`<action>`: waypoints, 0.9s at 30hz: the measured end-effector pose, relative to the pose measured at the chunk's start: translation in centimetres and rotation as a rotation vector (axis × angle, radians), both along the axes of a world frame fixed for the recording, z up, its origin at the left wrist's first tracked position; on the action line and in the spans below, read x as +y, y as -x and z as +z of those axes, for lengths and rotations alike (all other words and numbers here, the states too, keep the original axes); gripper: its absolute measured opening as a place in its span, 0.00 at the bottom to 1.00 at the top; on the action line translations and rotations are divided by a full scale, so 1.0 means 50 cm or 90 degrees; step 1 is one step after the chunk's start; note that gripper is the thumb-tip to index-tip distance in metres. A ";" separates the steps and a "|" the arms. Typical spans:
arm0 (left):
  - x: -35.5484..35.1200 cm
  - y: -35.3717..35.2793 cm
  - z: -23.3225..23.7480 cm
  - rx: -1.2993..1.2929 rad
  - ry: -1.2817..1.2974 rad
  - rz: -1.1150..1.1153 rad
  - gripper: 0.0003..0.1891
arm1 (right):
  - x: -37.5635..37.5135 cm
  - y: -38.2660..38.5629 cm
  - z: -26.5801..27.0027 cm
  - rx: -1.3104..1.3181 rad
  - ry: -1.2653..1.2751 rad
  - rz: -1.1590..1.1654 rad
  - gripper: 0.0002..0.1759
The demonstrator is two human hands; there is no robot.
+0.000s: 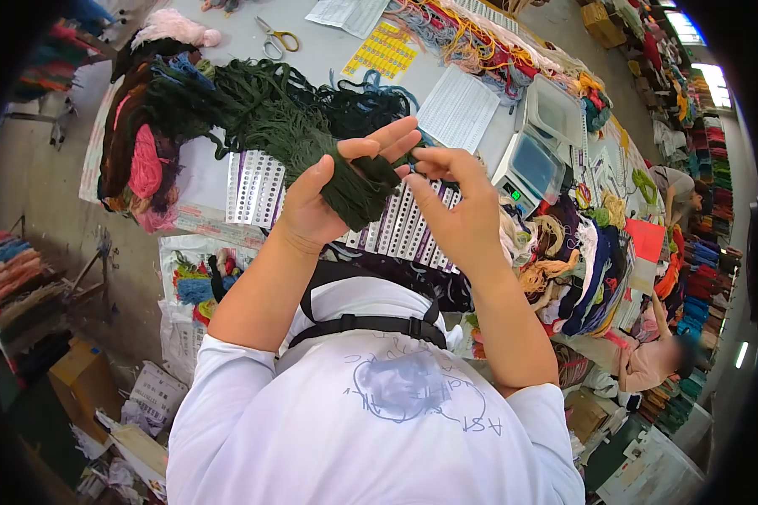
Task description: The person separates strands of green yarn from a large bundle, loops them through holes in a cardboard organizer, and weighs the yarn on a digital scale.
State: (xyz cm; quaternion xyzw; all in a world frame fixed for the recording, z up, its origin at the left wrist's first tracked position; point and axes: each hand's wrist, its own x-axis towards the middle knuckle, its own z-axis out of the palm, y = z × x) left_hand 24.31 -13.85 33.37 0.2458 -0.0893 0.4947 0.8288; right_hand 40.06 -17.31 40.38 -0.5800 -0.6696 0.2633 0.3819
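My left hand [316, 202] is turned palm up, with a bundle of dark green yarn [358, 195] lying across it and held between thumb and fingers. From this hand the green strands run back to a larger loose heap of green yarn [269, 105] on the table. At the folded end of the bundle, my right hand [463, 202] has its fingers and thumb curled close together; whatever is between the fingertips is too small to make out. Beneath both hands lie white hole-punched cards [425, 227] with purple strips.
Scissors [276, 39], a yellow label sheet [381, 50] and a printed paper [457, 105] lie on the table [227, 29]. A digital scale [526, 172] stands to the right beside coloured skeins [594, 252]. A co-worker [653, 362] sits at the far right.
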 end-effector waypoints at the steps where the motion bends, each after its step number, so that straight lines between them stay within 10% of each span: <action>1: -0.002 -0.005 0.000 0.003 0.002 -0.005 0.21 | -0.002 0.009 0.008 0.042 -0.002 0.035 0.12; 10: -0.003 -0.019 0.006 0.007 -0.012 -0.050 0.26 | 0.009 -0.002 -0.004 -0.087 -0.036 0.178 0.07; 27: 0.011 -0.006 0.068 0.529 -0.043 0.032 0.30 | 0.009 -0.058 -0.022 0.517 0.321 0.093 0.01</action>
